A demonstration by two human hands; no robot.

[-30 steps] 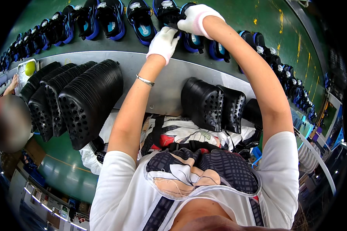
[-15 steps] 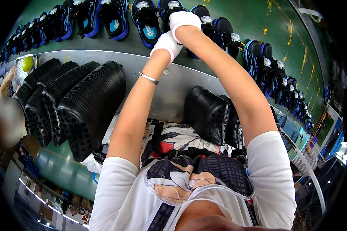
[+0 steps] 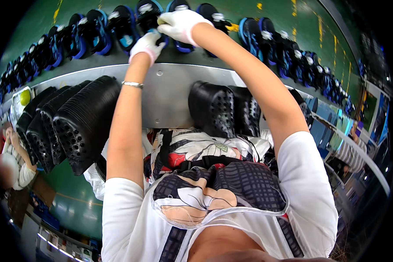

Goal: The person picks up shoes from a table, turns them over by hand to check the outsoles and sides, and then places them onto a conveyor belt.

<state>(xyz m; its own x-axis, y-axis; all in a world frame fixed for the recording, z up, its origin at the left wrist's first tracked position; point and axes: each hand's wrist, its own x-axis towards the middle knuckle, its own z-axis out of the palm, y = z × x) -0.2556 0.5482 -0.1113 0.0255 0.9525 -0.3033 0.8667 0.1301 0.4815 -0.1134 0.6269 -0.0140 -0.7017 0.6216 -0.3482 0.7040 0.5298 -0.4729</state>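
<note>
Black shoes with blue soles stand in a long row, each with a clear-white piece on top. My hands, in white gloves, reach forward to one shoe [image 3: 147, 9] near the middle of the row. My left hand [image 3: 146, 44] is closed around its near heel end, by the light-blue insole; its fingertips are partly hidden. My right hand [image 3: 181, 26] is just to the right, over the neighbouring shoe [image 3: 184, 47]. Its fingers are pressed together at the first shoe's right side, and what they pinch is too small to make out.
The shoes stand on a green surface [image 3: 229, 14] beyond a metal ledge [image 3: 168, 98]. Stacked black ribbed shoe-shaped pieces [image 3: 89, 120] lean at left, more black pieces [image 3: 212, 107] at right. A yellow piece [image 3: 232, 27] sits among the shoes. Other people are at far left and right.
My hands, overlapping before, are now apart, the left nearer me and the right to its right. The shoes, ledge and black pieces appear farther left and higher in the picture.
</note>
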